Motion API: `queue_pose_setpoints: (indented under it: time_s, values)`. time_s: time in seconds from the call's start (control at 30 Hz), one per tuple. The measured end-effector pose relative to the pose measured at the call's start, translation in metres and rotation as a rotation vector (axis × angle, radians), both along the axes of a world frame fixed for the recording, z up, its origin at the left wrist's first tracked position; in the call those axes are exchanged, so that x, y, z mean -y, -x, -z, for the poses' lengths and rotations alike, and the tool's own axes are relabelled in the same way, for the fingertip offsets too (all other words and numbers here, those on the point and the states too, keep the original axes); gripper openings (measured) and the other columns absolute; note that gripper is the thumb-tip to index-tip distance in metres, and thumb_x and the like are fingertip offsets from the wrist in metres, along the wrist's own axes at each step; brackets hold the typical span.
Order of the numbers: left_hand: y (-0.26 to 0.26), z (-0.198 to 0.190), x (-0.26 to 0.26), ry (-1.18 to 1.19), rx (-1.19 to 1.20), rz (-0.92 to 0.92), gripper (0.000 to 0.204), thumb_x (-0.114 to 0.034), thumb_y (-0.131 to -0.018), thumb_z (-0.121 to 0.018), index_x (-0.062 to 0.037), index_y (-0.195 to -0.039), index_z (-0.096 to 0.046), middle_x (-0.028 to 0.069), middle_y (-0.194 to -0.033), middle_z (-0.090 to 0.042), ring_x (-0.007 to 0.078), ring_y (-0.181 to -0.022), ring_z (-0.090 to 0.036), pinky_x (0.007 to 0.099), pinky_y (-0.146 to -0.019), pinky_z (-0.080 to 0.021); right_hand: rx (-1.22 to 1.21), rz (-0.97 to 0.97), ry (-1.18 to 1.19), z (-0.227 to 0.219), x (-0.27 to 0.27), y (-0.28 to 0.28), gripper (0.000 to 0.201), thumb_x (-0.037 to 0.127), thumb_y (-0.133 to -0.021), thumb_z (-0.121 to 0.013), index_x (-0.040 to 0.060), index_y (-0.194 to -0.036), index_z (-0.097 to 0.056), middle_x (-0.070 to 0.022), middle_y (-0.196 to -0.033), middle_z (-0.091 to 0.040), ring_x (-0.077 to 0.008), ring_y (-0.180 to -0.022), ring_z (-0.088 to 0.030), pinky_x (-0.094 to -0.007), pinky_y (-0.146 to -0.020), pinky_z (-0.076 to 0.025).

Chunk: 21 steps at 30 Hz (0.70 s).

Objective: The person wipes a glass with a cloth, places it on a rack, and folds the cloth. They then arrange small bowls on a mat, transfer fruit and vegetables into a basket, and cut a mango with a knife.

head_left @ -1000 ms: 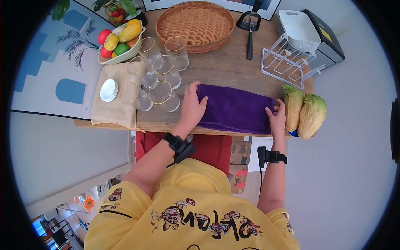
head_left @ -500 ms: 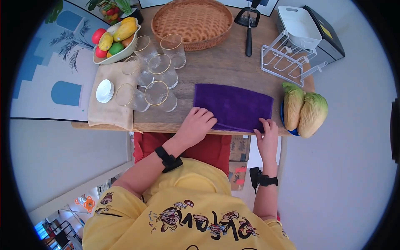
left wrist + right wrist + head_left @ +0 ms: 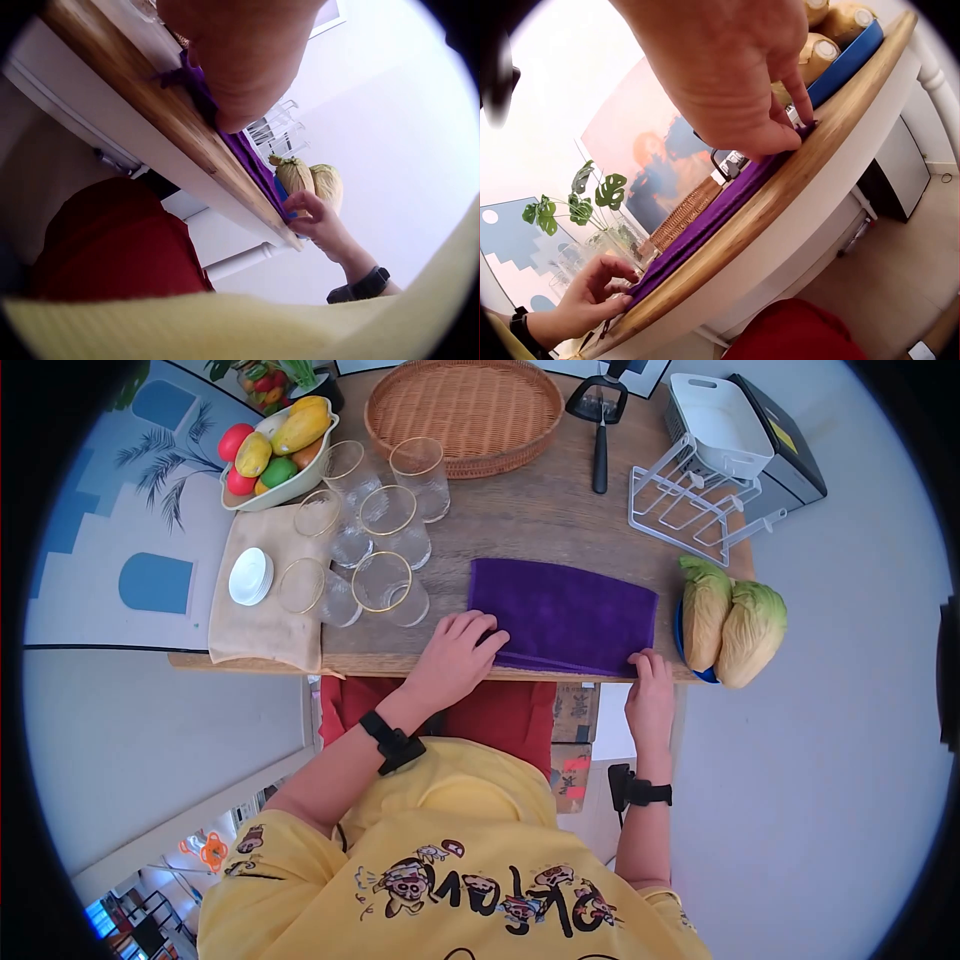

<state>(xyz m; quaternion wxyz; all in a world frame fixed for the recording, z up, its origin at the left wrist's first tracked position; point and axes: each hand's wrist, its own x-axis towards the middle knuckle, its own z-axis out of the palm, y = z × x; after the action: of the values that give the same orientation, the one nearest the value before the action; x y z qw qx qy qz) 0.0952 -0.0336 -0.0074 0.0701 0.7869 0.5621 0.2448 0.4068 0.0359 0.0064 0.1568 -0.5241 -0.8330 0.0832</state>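
A folded purple towel [image 3: 565, 610] lies flat along the table's front edge. My left hand [image 3: 458, 658] pinches its near left corner between thumb and curled fingers, as the right wrist view also shows. At the near right corner, my right hand [image 3: 650, 695] pinches the towel's edge with thumb and fingertips. Seen from the right wrist, the purple towel [image 3: 705, 225] runs as a thin band between both hands. To the right of my right hand, two napa cabbages [image 3: 750, 630] sit in a blue dish [image 3: 680, 632].
Several gold-rimmed glasses [image 3: 385, 582] stand left of the towel, beside a beige cloth [image 3: 265, 640] with a white dish [image 3: 250, 576] on it. Behind are a fruit bowl [image 3: 300, 482], a wicker tray [image 3: 465, 415] and a spatula [image 3: 600, 455]. A white rack [image 3: 690, 510] stands at the right.
Both hands have moved from the towel's short sides toward me, to its near corners. Over the last half second the left hand shifted slightly left and the right hand slightly right.
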Motion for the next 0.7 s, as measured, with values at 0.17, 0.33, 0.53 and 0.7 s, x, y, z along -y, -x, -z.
queue_pose_setpoints:
  time_s: [0.17,0.33,0.53,0.7]
  values:
    - [0.005,0.009,0.002,-0.021,0.013,0.025,0.038,-0.007,-0.078,-0.069,-0.0072,-0.115,-0.062,0.0114,-0.119,-0.056,0.0307,-0.119,-0.052,0.0451,-0.101,-0.042,-0.003,-0.014,-0.053,0.002,-0.001,-0.005,0.03,-0.013,-0.077,-0.055,0.0026,-0.102,-0.058,-0.0128,-0.107,-0.059,-0.0347,-0.1,-0.055,-0.0434,-0.087,-0.047]
    - [0.006,0.01,0.002,-0.021,0.053,0.029,0.037,-0.005,-0.076,-0.07,-0.0077,-0.112,-0.063,0.0109,-0.119,-0.055,0.0315,-0.119,-0.053,0.0459,-0.101,-0.042,-0.067,0.075,-0.104,-0.001,-0.003,-0.016,0.016,-0.008,-0.08,-0.06,0.0047,-0.09,-0.062,-0.0082,-0.1,-0.063,-0.0307,-0.095,-0.059,-0.0407,-0.078,-0.051]
    - [0.01,0.009,0.001,0.003,0.081,0.039,0.033,-0.006,-0.076,-0.07,-0.0083,-0.109,-0.065,0.0103,-0.117,-0.056,0.0311,-0.119,-0.052,0.0461,-0.101,-0.042,-0.023,0.091,-0.081,0.003,0.001,-0.014,0.017,-0.01,-0.079,-0.059,0.0027,-0.089,-0.062,-0.0102,-0.098,-0.063,-0.0324,-0.095,-0.06,-0.0398,-0.08,-0.051]
    - [0.017,0.007,0.003,0.026,0.089,0.151,0.034,-0.005,-0.076,-0.068,-0.0097,-0.11,-0.067,0.009,-0.113,-0.059,0.0303,-0.118,-0.052,0.0477,-0.103,-0.041,-0.246,0.206,0.059,0.012,-0.009,-0.02,0.016,-0.006,-0.086,-0.06,0.003,-0.099,-0.063,-0.0131,-0.102,-0.062,-0.0325,-0.095,-0.062,-0.0395,-0.083,-0.051]
